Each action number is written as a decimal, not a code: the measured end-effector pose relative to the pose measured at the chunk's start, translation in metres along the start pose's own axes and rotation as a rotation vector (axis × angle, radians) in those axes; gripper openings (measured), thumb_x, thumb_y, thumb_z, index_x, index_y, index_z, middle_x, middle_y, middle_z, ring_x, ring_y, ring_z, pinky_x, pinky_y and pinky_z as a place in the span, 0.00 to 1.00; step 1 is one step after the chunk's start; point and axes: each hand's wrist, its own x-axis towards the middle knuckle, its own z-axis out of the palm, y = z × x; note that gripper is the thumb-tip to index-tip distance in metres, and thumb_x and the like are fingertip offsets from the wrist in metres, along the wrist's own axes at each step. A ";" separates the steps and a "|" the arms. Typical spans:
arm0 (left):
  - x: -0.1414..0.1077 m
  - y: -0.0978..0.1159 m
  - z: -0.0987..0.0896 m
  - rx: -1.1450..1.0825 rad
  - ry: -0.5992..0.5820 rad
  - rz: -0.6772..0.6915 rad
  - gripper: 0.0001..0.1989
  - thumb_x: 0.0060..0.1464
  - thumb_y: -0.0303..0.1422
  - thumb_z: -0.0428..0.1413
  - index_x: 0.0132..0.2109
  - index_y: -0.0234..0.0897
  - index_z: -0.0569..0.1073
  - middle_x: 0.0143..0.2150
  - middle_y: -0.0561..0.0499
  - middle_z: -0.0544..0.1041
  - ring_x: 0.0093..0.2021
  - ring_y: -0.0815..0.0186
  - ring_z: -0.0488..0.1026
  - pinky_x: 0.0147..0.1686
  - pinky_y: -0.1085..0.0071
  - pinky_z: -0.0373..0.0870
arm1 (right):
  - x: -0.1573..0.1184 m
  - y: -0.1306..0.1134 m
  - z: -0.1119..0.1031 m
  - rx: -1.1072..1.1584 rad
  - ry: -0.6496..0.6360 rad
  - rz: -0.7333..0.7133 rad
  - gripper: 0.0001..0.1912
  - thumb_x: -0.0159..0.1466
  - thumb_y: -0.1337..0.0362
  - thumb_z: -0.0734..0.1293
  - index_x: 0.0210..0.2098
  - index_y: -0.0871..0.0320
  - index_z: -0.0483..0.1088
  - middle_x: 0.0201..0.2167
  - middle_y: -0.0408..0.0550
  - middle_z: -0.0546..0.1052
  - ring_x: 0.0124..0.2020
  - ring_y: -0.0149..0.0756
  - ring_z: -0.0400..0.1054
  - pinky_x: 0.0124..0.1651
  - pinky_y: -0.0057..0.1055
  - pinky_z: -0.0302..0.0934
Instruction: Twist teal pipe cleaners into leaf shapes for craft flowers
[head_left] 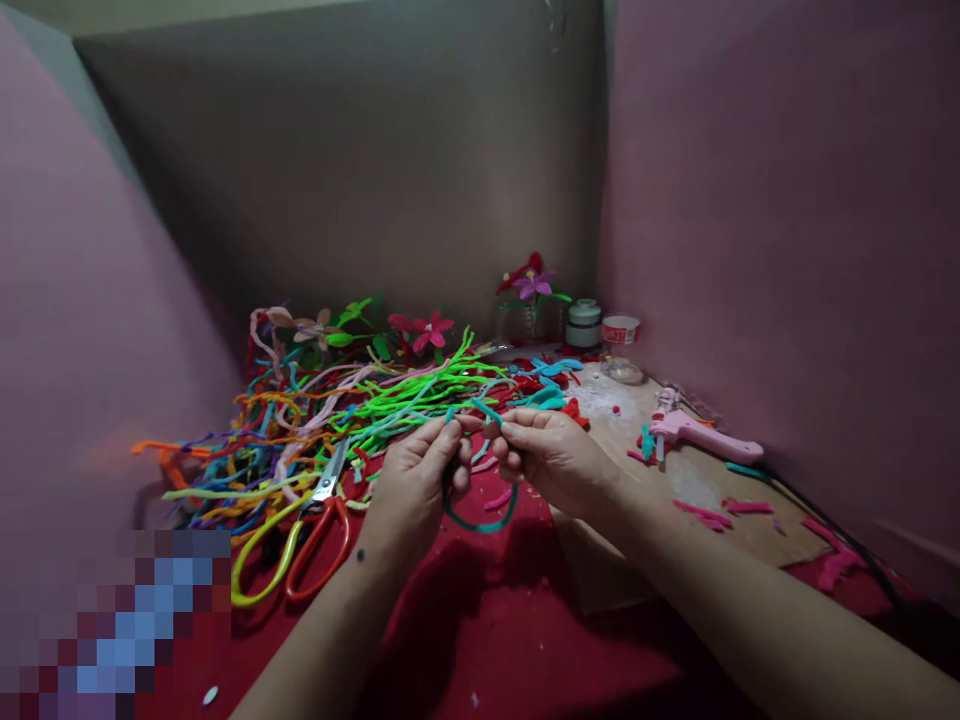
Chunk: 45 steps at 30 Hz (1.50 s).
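Note:
A dark teal pipe cleaner [484,526] is bent into a loop that hangs below my fingers. My left hand [426,465] pinches it near one end, and my right hand [551,455] pinches the other end, the two tips poking up a little apart. Both hands are closed, held near each other above the red cloth [480,620]. Just left of my left hand lie scissors [319,500] with one yellow and one red handle. Behind my hands spreads a pile of bright green pipe cleaners [420,385].
Multicoloured pipe cleaners [255,430] heap at the left. Pipe-cleaner flowers [431,330] stand at the back, near a lidded jar [583,325] and a plastic cup [621,332]. A pink glue gun [709,435] rests on cardboard [750,545] among pink scraps. Walls enclose the back and sides.

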 end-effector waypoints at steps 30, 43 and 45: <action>0.011 -0.003 -0.005 -0.481 0.144 0.181 0.08 0.48 0.34 0.57 0.28 0.34 0.68 0.21 0.56 0.67 0.24 0.72 0.68 0.27 0.73 0.68 | -0.002 0.043 0.004 -0.398 0.071 0.116 0.08 0.53 0.63 0.64 0.24 0.62 0.70 0.17 0.42 0.70 0.16 0.24 0.59 0.21 0.23 0.50; 0.013 0.011 -0.020 -0.466 0.244 0.211 0.11 0.52 0.35 0.54 0.28 0.31 0.67 0.19 0.58 0.58 0.14 0.80 0.51 0.11 0.82 0.49 | -0.014 0.037 0.008 -0.053 -0.277 0.379 0.12 0.54 0.60 0.66 0.29 0.65 0.69 0.25 0.48 0.74 0.22 0.28 0.67 0.29 0.29 0.62; 0.012 0.010 -0.018 -0.500 0.233 0.172 0.10 0.53 0.33 0.53 0.28 0.31 0.67 0.19 0.58 0.58 0.14 0.81 0.51 0.11 0.82 0.48 | -0.013 0.037 0.006 0.100 -0.285 0.392 0.12 0.57 0.60 0.64 0.31 0.65 0.69 0.25 0.49 0.74 0.24 0.30 0.67 0.32 0.33 0.63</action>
